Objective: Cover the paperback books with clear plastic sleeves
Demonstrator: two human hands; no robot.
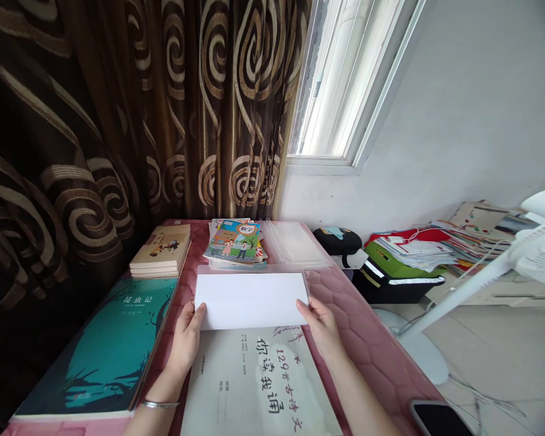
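A pale booklet [258, 387] with black Chinese writing lies on the pink table [367, 351] in front of me. Its white cover flap [251, 300], inside a clear plastic sleeve, is folded up over the far end. My left hand [186, 336] holds the flap's lower left corner. My right hand [320, 324] holds the flap's lower right corner. A silver bracelet [160, 404] sits on my left wrist.
A teal-covered book [104, 354] lies at the left, a stack of tan books [162, 249] behind it. A colourful textbook pile [236, 242] and clear sleeves [295, 245] sit at the back. A phone [438, 419] lies at the table's right corner. A white fan [527, 254], bags and papers fill the floor on the right.
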